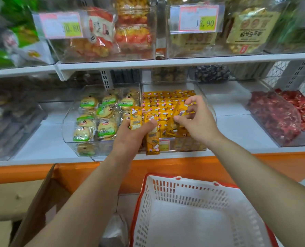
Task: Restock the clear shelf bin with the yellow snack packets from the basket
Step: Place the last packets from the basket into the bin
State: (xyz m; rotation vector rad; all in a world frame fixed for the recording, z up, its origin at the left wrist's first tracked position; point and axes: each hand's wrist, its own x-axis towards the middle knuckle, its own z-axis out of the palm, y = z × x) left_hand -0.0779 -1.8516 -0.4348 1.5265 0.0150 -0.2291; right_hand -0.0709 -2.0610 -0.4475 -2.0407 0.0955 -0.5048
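The clear shelf bin point(204, 97) stands on the middle shelf, packed with several yellow snack packets point(163, 104) in rows. My left hand point(130, 138) grips a small bunch of yellow packets point(136, 118) at the bin's front left corner; one hangs down below the fist. My right hand point(198, 120) pinches one yellow packet point(181, 110) between thumb and fingers above the bin's front right part. Below, the white basket point(189, 191) with a red rim shows no packets inside.
A clear bin of green-labelled round cakes point(96, 118) stands just left of the yellow bin. Red sweets point(280, 114) fill a bin at the right. The upper shelf point(148, 62) overhangs with snack bins and price tags. A cardboard box point(37, 196) sits lower left.
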